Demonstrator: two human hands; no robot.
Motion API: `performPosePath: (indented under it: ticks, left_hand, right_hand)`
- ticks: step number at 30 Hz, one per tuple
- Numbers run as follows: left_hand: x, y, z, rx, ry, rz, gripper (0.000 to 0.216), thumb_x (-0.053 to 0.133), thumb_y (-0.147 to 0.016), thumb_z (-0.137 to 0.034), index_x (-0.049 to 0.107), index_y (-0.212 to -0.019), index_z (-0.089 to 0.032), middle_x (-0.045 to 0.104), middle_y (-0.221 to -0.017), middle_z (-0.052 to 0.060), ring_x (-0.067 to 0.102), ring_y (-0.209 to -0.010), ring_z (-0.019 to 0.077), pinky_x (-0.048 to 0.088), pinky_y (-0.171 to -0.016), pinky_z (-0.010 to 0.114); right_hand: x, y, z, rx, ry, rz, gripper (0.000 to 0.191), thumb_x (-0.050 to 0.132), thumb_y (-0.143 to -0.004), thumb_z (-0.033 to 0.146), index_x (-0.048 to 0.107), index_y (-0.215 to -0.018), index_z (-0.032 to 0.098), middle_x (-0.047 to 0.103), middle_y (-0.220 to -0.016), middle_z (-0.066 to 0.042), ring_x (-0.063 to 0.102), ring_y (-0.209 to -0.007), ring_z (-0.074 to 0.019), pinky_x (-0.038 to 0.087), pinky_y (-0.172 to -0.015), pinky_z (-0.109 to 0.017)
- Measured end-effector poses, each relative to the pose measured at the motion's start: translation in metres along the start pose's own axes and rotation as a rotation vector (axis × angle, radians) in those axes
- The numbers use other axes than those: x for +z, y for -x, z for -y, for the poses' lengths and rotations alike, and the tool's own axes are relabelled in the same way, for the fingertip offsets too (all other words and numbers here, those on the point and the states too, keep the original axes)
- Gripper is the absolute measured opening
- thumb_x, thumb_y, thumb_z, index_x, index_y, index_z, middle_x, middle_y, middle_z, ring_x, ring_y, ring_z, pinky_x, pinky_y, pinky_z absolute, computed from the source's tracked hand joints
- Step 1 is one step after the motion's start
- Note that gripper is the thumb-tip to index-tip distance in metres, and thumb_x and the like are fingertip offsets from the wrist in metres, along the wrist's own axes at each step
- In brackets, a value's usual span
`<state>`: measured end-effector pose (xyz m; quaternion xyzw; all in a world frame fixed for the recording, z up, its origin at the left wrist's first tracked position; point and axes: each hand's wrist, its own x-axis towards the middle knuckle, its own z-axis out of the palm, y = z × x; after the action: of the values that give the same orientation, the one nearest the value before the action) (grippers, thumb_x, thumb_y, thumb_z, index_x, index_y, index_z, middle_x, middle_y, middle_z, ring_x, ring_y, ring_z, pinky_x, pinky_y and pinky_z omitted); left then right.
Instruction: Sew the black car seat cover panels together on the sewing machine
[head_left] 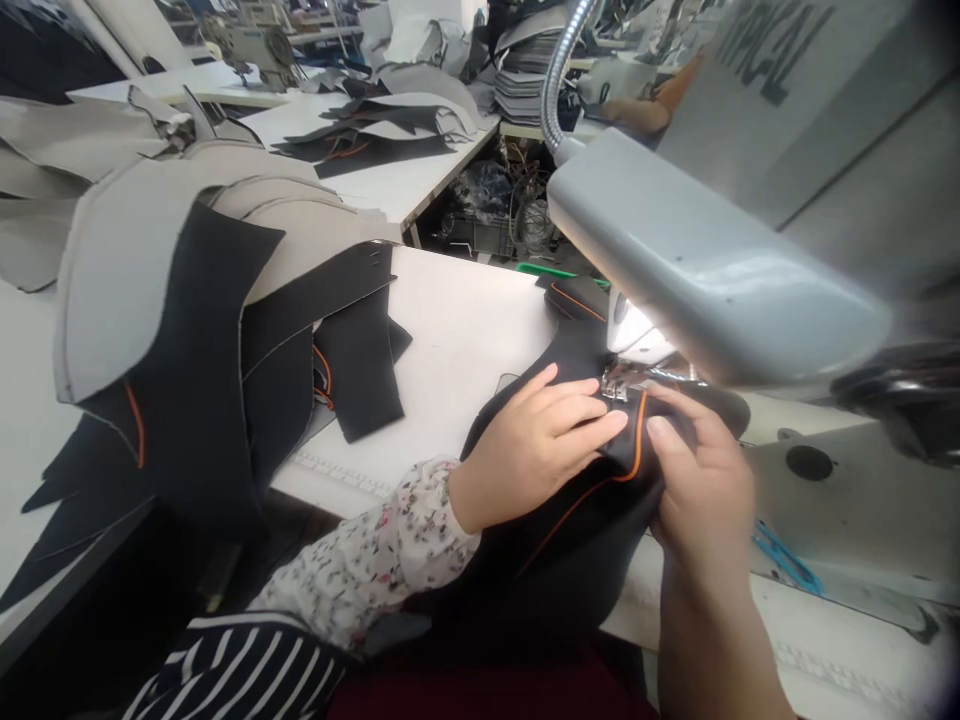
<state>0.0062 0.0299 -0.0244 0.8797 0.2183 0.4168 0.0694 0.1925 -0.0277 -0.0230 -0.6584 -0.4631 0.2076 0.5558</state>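
Observation:
A black fabric piece (577,530) with orange piping (640,435) lies under the presser foot (616,382) of a sewing machine (817,200). My left hand (536,440) rests flat on the fabric just left of the foot, its fingers stretched out toward it. To the right of the foot, my right hand (705,470) pinches the fabric's edge beside the piping, thumb on top. The fabric hangs over the table's front edge toward my lap. A lit lamp (712,260) above the foot hides part of the needle area.
Black and grey cut panels (202,330) are heaped on the left of the white table (450,320). Blue thread snips (787,556) lie right of my right hand. Behind stand another table (382,190) with panels, a stack of grey pieces (529,85) and another sewing machine (251,45).

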Motion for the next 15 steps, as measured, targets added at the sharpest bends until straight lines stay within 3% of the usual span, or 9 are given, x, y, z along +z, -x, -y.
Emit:
performPosePath:
  ticks: [4, 6, 8, 10, 12, 15]
  left_hand:
    - [0.002, 0.000, 0.006, -0.059, 0.081, 0.002, 0.029, 0.054, -0.107, -0.028, 0.069, -0.131, -0.024, 0.069, -0.128, 0.009, 0.060, -0.137, 0.0256, 0.030, -0.129, 0.059]
    - [0.003, 0.011, 0.009, -0.171, 0.153, -0.033, 0.032, 0.062, -0.102, -0.033, 0.068, -0.134, -0.027, 0.061, -0.139, 0.010, 0.049, -0.146, 0.0297, 0.025, -0.130, 0.061]
    - [0.004, 0.033, 0.012, -0.475, 0.331, -0.126, 0.054, 0.075, -0.093, -0.039, 0.059, -0.144, -0.030, 0.046, -0.155, 0.011, 0.036, -0.154, 0.0320, 0.023, -0.131, 0.058]
    - [0.008, 0.059, 0.012, -0.841, 0.577, -0.188, 0.081, 0.082, -0.086, -0.042, 0.041, -0.156, -0.030, 0.034, -0.164, 0.012, 0.035, -0.154, 0.0313, 0.026, -0.130, 0.056]
    - [0.015, 0.084, 0.008, -1.060, 0.815, -0.125, 0.088, 0.084, -0.084, -0.044, 0.039, -0.157, -0.026, 0.044, -0.161, 0.015, 0.050, -0.145, 0.0304, 0.037, -0.125, 0.057]
    - [0.028, 0.107, -0.003, -1.144, 1.063, 0.079, 0.062, 0.080, -0.087, -0.051, 0.064, -0.137, -0.019, 0.071, -0.131, 0.014, 0.070, -0.122, 0.0311, 0.055, -0.110, 0.056]
  right_hand:
    - [-0.001, -0.005, -0.011, 0.009, -0.075, 0.026, 0.047, 0.069, -0.092, 0.053, 0.070, -0.131, 0.027, 0.068, -0.134, -0.007, 0.064, -0.123, -0.0293, 0.047, -0.111, -0.050]
    - [-0.010, 0.005, -0.024, 0.020, -0.081, 0.049, 0.057, 0.068, -0.091, 0.057, 0.065, -0.137, 0.024, 0.066, -0.138, -0.011, 0.063, -0.124, -0.0304, 0.049, -0.107, -0.047]
    - [-0.022, 0.026, -0.043, 0.078, -0.073, 0.042, 0.065, 0.069, -0.090, 0.059, 0.060, -0.142, 0.021, 0.065, -0.138, -0.014, 0.064, -0.121, -0.0313, 0.051, -0.104, -0.046]
    - [-0.036, 0.055, -0.062, 0.182, -0.071, -0.018, 0.072, 0.073, -0.085, 0.060, 0.057, -0.146, 0.024, 0.063, -0.140, -0.014, 0.062, -0.125, -0.0327, 0.047, -0.109, -0.048]
    - [-0.045, 0.089, -0.075, 0.338, -0.167, -0.018, 0.072, 0.075, -0.083, 0.059, 0.057, -0.145, 0.029, 0.058, -0.148, -0.010, 0.054, -0.138, -0.0331, 0.040, -0.118, -0.049]
    - [-0.051, 0.134, -0.076, 0.697, -0.485, 0.180, 0.060, 0.070, -0.086, 0.058, 0.064, -0.138, 0.028, 0.061, -0.146, -0.012, 0.055, -0.138, -0.0349, 0.045, -0.116, -0.053]
